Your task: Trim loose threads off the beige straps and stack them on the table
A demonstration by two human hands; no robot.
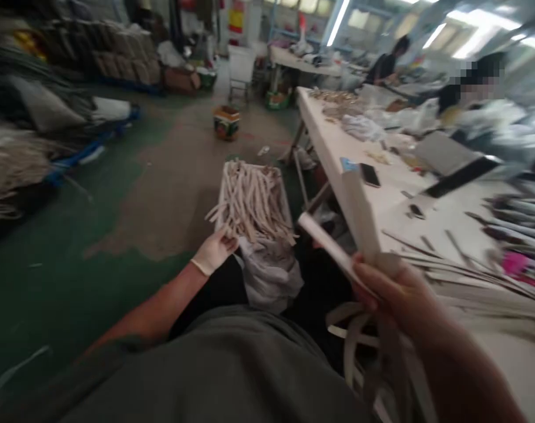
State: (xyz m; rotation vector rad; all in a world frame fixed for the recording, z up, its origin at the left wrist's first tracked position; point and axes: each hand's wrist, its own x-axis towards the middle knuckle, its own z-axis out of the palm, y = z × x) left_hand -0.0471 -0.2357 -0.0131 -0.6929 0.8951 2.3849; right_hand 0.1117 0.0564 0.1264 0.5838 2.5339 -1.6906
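Observation:
My left hand [215, 251], in a pale glove, is at the near left corner of a bin [286, 202] heaped with beige strips [253, 200]. Its fingers are bent together by the strip ends; whether they grip one is too blurred to tell. A crumpled grey cloth [271, 273] hangs at the bin's near side. At the right, by the table edge, my right hand [382, 282] is closed round several long pale strips [362, 214]. Two stiff ends point up and away, and loops hang below the hand.
The long white table [324, 129] on the right bears a phone [370, 174], a dark-edged device [461, 176] and scattered strips. Two people sit beyond it. A small box [226, 122] stands on the floor; heaped material lies left.

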